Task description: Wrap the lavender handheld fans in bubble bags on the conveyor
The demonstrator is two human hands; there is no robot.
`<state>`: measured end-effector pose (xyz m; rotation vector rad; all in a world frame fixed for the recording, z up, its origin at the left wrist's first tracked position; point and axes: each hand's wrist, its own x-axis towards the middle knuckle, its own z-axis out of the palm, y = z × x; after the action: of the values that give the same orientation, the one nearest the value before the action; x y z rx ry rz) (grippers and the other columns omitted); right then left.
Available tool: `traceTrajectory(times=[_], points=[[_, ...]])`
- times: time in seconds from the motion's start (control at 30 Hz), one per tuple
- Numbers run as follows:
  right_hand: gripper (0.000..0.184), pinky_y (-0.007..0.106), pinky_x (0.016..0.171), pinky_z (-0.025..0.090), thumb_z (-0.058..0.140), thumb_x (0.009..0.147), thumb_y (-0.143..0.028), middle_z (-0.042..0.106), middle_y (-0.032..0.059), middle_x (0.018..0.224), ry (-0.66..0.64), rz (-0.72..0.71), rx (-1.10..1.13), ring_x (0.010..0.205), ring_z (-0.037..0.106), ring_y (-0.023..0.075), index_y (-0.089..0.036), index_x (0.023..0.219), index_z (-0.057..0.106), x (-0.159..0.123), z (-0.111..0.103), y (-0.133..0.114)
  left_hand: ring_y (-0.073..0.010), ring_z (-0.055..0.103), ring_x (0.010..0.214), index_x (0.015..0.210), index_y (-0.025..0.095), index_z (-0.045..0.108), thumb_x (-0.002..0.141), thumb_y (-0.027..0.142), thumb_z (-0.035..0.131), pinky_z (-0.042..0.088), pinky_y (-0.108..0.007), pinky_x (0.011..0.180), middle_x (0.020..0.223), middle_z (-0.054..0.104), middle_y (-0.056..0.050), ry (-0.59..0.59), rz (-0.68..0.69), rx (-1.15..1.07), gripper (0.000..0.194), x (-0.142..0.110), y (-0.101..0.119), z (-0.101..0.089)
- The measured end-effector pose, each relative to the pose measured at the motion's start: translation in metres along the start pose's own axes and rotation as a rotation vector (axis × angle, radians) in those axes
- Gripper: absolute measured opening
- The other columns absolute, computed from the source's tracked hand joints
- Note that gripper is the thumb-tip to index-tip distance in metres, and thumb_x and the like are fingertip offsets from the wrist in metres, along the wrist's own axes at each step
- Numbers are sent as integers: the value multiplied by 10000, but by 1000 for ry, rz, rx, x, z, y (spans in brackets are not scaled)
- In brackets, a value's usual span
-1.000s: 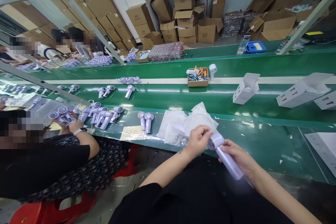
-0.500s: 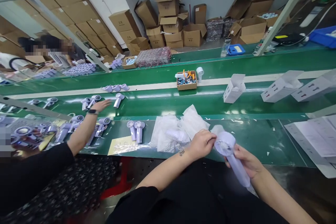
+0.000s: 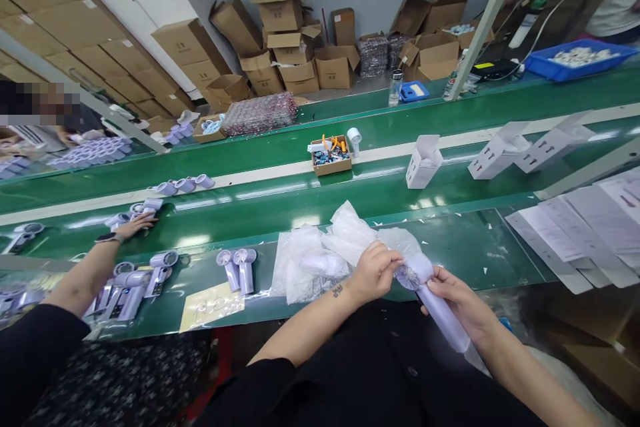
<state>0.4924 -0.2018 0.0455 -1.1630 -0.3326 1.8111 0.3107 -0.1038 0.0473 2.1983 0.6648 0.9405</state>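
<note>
A lilac handheld fan, partly inside a clear plastic bag, slants in front of my body with its round head up and to the left. My right hand is wrapped round the handle just below the head. At the head's left edge, my left hand pinches the bag; its fingertips partly hide the grip. Left of my left hand, another bagged fan lies on a pile of translucent bags. Two bare fans lie side by side farther left.
A co-worker's hand reaches over fans on the green conveyor at left. A small parts box and white open cartons stand along the belt. Flat white cartons lie at right. A handwritten paper lies near the bench edge.
The view has swung to the right. The fan's head has tilted a little in my hands, both still on it and its bag. The co-worker's hand has gone down onto the fans on the belt.
</note>
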Motion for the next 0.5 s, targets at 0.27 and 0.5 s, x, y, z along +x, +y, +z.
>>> traceTrajectory(times=[0.27,0.5], points=[[591,305,566,555,785,615,-203,629,-35,832,253,-31,144,573,597,129,-273,1120,486,-15,7,15,-182,509,682,960,144,584,868,136,376,444,-329,636,701,542,-62,-215,288,170,227,-23,-14,17],[407,249,538,507,758,670,-259,633,-38,724,390,-61,179,582,622,141,-257,963,477,-15,-6,17,-177,529,721,893,155,568,905,205,383,456,-319,696,741,584,-67,-231,231,101,192,12,-1,48]])
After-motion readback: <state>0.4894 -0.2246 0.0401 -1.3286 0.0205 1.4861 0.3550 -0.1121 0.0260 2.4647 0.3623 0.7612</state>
